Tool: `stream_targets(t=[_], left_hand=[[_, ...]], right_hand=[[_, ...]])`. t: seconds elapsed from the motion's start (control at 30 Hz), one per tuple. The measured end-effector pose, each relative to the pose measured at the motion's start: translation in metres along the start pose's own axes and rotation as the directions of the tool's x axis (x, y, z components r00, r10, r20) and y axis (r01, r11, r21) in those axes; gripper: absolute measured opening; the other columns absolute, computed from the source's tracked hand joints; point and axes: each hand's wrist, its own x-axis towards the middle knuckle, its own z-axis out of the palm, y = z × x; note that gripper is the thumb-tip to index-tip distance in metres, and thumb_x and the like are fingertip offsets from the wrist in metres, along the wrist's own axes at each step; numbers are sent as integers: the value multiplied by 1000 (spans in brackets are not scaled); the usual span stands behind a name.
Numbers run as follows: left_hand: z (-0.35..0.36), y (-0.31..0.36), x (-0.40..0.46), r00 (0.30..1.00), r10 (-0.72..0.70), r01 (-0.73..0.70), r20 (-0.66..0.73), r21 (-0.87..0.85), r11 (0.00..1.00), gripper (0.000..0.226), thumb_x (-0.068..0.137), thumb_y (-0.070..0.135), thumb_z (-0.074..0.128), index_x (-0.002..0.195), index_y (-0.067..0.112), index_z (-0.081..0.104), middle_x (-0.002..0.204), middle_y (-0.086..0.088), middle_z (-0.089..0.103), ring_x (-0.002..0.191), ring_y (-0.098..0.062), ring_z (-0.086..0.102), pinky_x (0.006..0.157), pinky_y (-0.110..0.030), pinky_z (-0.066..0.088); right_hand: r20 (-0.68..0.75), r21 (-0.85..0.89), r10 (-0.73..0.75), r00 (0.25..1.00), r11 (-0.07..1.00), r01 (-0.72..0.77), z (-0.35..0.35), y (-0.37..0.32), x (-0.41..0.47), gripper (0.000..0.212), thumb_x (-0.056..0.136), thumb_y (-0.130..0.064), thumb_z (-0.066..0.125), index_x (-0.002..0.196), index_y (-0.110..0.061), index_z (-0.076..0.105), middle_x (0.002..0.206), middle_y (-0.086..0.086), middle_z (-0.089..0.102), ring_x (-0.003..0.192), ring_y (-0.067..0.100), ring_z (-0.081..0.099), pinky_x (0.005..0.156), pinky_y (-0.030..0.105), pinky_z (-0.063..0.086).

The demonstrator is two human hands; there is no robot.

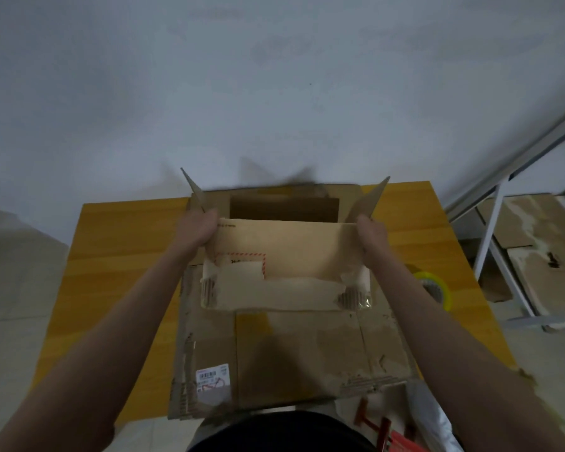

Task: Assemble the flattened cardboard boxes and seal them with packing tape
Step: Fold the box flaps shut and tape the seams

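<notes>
An open brown cardboard box [284, 207] stands at the far side of the yellow wooden table [118, 256], its side flaps sticking up. My left hand [198, 228] grips the left end of the near flap [287, 252], and my right hand [372, 234] grips its right end. The flap bears a red dashed label outline and old tape scraps. Below it, a flattened cardboard box [294, 347] with a barcode sticker lies on the table near me. A roll of packing tape [434, 288] with a yellow-green rim lies at the table's right, partly hidden by my right forearm.
A white metal rack [490, 243] stands on the floor to the right with flat cardboard sheets [535, 230] under it. A red tool [382, 429] lies near my body at lower right. A pale wall rises behind the table.
</notes>
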Motion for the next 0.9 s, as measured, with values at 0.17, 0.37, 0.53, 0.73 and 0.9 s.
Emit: stream_targets(t=[0.17,0.37,0.53,0.73,0.9], left_hand=[[-13,16,-23,991,120,-121,-59,-11,993,12,97,31,42,98,20,48,88,7,49,77,-16,48,62,-33,36],[4,-23,-64,975,211,-221,-66,-327,919,33,92,41,49,118,22,56,100,2,65,91,-20,64,66,-36,51],[37,-76,-92,963,-122,-49,-239,-602,797,51,94,44,59,138,21,49,127,-3,60,112,-26,60,95,-54,53],[46,-97,-117,782,-56,-232,-620,-374,898,62,88,16,75,141,22,42,131,-4,54,114,-19,60,95,-43,53],[44,-98,-116,783,383,-157,-489,440,884,62,87,0,63,146,10,44,156,-12,32,150,-33,18,125,-44,12]], right_hand=[[-164,91,-142,976,983,158,-23,2,-30,21,98,-25,40,105,-11,55,94,3,54,83,20,49,64,35,37],[-241,306,-134,961,929,206,-45,41,-55,11,96,-21,51,105,-17,55,106,6,62,93,22,55,75,39,45],[-218,489,100,971,872,21,-56,103,-49,51,92,-26,67,138,-12,50,128,5,60,114,26,60,97,48,53],[-488,315,-45,872,922,224,-79,136,-39,67,86,-19,77,141,-13,39,139,16,48,108,26,57,93,44,55],[-407,-388,-385,828,894,225,-96,132,-30,55,88,-15,73,138,-16,50,146,16,39,130,37,42,102,50,39]])
